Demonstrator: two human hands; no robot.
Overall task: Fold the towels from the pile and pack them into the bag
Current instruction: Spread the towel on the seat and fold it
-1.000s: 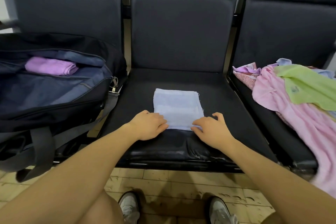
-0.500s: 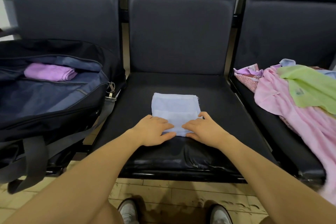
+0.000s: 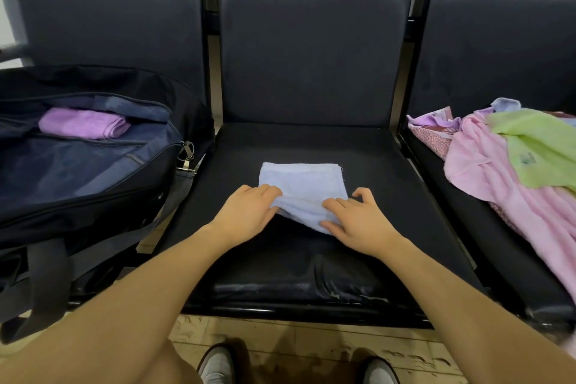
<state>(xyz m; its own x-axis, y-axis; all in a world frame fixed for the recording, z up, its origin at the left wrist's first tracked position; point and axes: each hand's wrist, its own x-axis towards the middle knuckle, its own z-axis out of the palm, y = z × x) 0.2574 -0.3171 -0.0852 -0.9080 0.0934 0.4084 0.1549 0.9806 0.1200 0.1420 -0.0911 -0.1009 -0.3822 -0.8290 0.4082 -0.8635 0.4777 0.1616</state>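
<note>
A folded light blue towel (image 3: pixel 304 184) lies on the middle black seat (image 3: pixel 311 146). Its near edge is lifted off the seat. My left hand (image 3: pixel 247 212) grips the near left corner, fingers curled over the cloth. My right hand (image 3: pixel 358 218) holds the near right part, fingers on top and thumb raised behind. On the left seat stands an open dark blue bag (image 3: pixel 78 165) with a folded purple towel (image 3: pixel 84 123) inside. The pile (image 3: pixel 514 165) of pink, green and other towels lies on the right seat.
Three dark padded seat backs stand behind. The bag's straps (image 3: pixel 46 274) hang over the left seat's front edge. My shoes (image 3: pixel 218 365) stand on a worn tiled floor below the middle seat.
Both hands have slid inward along the towel's near edge and now lift it off the seat; before, they pressed it flat.
</note>
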